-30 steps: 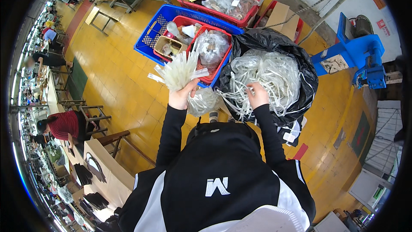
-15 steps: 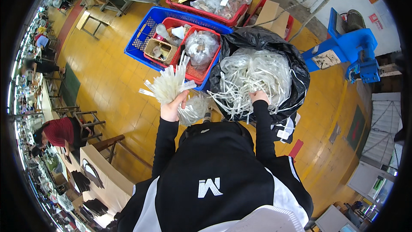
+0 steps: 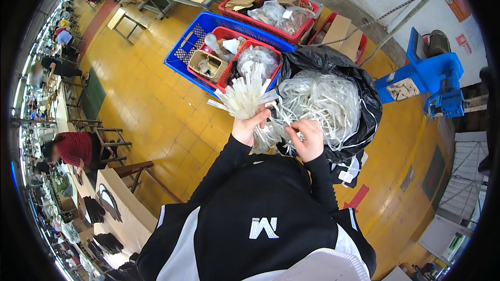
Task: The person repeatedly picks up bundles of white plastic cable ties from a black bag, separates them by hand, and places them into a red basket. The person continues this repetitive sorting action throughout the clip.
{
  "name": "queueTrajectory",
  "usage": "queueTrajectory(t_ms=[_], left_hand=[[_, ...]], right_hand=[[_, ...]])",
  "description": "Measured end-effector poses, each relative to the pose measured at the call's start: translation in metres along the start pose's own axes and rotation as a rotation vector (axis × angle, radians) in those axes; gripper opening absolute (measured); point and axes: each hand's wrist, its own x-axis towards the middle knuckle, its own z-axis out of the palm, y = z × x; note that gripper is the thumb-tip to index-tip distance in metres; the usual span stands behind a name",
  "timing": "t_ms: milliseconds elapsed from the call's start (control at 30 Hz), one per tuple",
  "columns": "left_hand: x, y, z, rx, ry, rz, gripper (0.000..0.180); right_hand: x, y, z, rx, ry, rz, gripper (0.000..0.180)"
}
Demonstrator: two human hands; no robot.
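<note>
A fanned bundle of translucent whitish plastic strips stands up out of my left hand, whose fingers are wrapped round its lower part. Close by on the right, my right hand is bent inward, thumb and forefinger closed around a thin white strip. Just behind it is a black plastic bag holding a tangled heap of clear plastic and white strips. More clear plastic shows below my left hand.
Beyond my hands, a blue crate holds red baskets with bagged items and a cardboard box. A red crate is behind it. A blue machine stands right. A person in a red top works at a table on the left.
My right hand has come out of the heap in the black bag and moved left, close to my left hand. My left hand has moved right with the bundle.
</note>
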Motion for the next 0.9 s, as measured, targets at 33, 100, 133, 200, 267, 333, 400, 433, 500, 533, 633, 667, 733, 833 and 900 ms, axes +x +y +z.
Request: queueTrajectory(t_ms=[33,100,133,200,267,333,400,433,500,533,633,667,733,833,900], left_hand=[[0.0,0.004,0.002,-0.002,0.0,-0.011,0.026],[-0.002,0.006,0.001,0.014,0.007,-0.012,0.027],[-0.002,0.004,0.001,0.033,0.013,0.001,0.027],[-0.004,0.003,0.002,0.061,0.015,0.007,0.027],[-0.009,0.005,0.005,0.078,0.007,-0.005,0.027],[-0.014,0.0,0.006,0.092,-0.003,0.028,0.025],[-0.017,-0.009,0.003,0.114,0.013,0.084,0.02],[-0.02,-0.012,0.002,0.14,0.015,0.086,0.019],[-0.023,-0.011,0.002,0.193,0.021,0.097,0.016],[-0.024,-0.015,-0.003,0.224,0.03,0.104,0.016],[-0.027,-0.024,-0.008,0.288,0.067,0.132,0.015],[-0.03,-0.018,-0.001,0.298,0.082,0.143,0.014],[-0.033,-0.014,0.002,0.323,0.076,0.12,0.016],[-0.036,-0.013,-0.001,0.427,0.043,0.138,0.02],[-0.037,-0.016,-0.002,0.573,0.054,0.304,0.023]], right_hand=[[-0.002,-0.002,0.001,-0.01,-0.005,-0.041,0.008],[-0.006,-0.004,0.001,-0.006,-0.071,-0.047,0.011],[-0.006,-0.007,0.0,0.003,-0.091,-0.053,0.012],[-0.004,-0.013,-0.003,0.053,-0.1,-0.021,0.016],[-0.001,-0.015,-0.001,0.057,0.022,-0.02,0.017],[0.008,-0.014,-0.001,-0.029,0.125,-0.119,0.018],[0.019,-0.015,-0.002,-0.105,0.091,-0.225,0.018],[0.022,-0.015,-0.002,-0.143,0.073,-0.279,0.019],[0.028,-0.016,-0.002,-0.196,0.048,-0.351,0.017],[0.029,-0.018,-0.003,-0.219,0.034,-0.369,0.016],[0.03,-0.017,-0.003,-0.247,0.029,-0.428,0.017],[0.03,-0.017,-0.002,-0.238,0.026,-0.431,0.017],[0.027,-0.013,0.0,-0.233,0.014,-0.412,0.02],[0.022,-0.011,0.004,-0.197,-0.036,-0.324,0.022],[0.022,-0.01,0.006,-0.234,-0.069,-0.337,0.026]])
